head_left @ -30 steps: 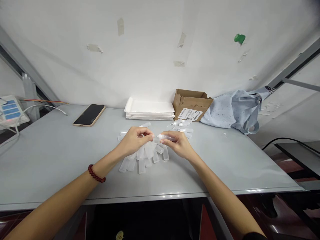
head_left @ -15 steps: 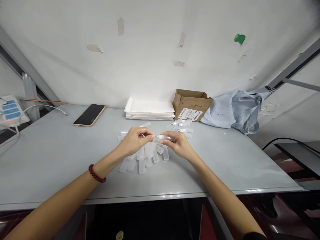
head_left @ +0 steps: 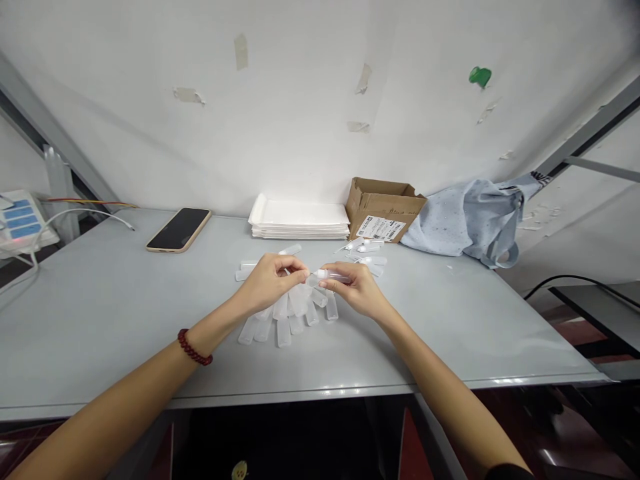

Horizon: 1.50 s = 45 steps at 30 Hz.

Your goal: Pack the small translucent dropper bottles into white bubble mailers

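Observation:
In my right hand [head_left: 357, 287] is a small clear plastic bottle [head_left: 339, 275] with a white collar, lying on its side and pointing left. My left hand [head_left: 275, 280] is closed in a pinch right at the bottle's tip; what its fingertips grip is too small to make out. Below both hands spreads a pile of translucent plastic bottles [head_left: 283, 331], partly covered by my left hand. Behind my right hand lie several similar bottles [head_left: 369, 248] with white collars and thin tips.
A stack of white padded envelopes [head_left: 300, 215] and an open cardboard box [head_left: 383, 210] stand against the wall. A light blue cloth bag [head_left: 450, 217] slumps at the back right. The phone [head_left: 179, 230] lies back left on the grey table [head_left: 125, 320], near a white cable [head_left: 80, 211].

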Each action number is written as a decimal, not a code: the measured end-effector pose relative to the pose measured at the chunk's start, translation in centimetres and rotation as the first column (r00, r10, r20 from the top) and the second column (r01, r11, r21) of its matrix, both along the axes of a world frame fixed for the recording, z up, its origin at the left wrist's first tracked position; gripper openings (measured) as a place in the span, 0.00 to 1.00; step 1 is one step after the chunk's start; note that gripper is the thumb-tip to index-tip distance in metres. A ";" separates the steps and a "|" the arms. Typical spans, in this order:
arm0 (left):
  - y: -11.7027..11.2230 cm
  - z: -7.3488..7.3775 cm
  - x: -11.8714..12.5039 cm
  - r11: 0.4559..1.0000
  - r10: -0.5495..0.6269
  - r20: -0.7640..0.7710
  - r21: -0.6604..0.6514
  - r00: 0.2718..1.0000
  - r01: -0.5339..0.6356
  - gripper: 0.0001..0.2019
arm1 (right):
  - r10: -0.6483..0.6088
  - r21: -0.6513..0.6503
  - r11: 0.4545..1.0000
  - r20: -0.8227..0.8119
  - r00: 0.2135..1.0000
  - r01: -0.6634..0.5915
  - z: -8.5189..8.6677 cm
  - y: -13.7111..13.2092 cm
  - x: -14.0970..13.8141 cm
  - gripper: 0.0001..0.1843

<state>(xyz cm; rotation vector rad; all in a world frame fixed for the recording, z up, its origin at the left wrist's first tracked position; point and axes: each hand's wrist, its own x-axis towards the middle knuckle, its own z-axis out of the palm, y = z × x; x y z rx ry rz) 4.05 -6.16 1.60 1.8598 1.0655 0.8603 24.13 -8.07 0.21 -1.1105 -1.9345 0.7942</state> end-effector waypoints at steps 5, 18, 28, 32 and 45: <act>0.0 -0.1 0.0 1.000 0.000 -0.004 -0.007 1.000 0.000 0.10 | 0.002 -0.001 1.000 -0.003 1.000 -0.002 0.0 0.0 0.0 0.13; 0.1 -0.1 0.0 1.000 -0.004 0.001 -0.005 1.000 0.004 0.10 | 0.004 -0.023 1.000 0.002 1.000 -0.004 0.1 -0.1 -0.1 0.14; -0.1 0.6 -0.1 0.999 0.010 0.018 -0.040 1.000 -0.010 0.10 | 0.026 -0.027 0.999 -0.031 0.999 -0.027 0.1 0.0 0.1 0.11; -0.1 0.9 0.0 0.999 0.012 0.013 -0.045 1.000 -0.012 0.09 | 0.037 -0.049 0.998 -0.042 0.998 -0.039 0.0 0.0 0.2 0.11; -0.2 0.3 0.1 1.000 0.009 -0.014 -0.013 1.000 -0.009 0.10 | 0.025 -0.092 0.995 -0.006 1.000 -0.025 0.1 0.0 0.3 0.10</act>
